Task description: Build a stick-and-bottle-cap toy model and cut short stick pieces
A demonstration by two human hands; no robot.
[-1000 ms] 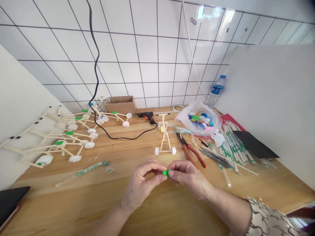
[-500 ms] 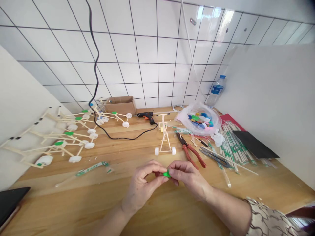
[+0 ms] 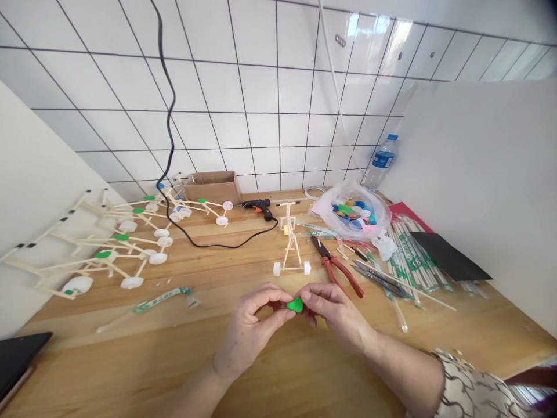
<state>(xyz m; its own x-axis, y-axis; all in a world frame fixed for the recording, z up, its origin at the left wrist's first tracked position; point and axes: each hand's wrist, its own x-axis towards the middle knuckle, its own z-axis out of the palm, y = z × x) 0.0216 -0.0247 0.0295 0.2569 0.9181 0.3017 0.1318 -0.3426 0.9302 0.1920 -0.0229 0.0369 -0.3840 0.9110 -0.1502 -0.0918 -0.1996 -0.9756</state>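
A small, bright green piece with a rounded, slightly triangular outline is held just above the near part of the pale wood-grain desk, in front of the wearer. The left hand pinches its left side between thumb and fingers; the right hand is closed in a pinch at its right edge, its rear fingertips partly hidden. Gripping by the rim seems meant to leave the broad green face uncovered and in sight.

Just beyond the hands stands a pale wooden stick frame with white wheels, upright and touched by neither; its central spot probably keeps it within easy reach. To its right lie red-handled pliers and grey metal scissors, handles towards the wearer, likely for quick pick-up. Behind them, an opened translucent plastic bag keeps loose coloured bottle caps together, near green-and-white wrapped sticks.

A black glue gun with an orange trigger rests at the back, near a brown cardboard box. Several similar wheeled stick models crowd the left side, seemingly parked there to free the middle.
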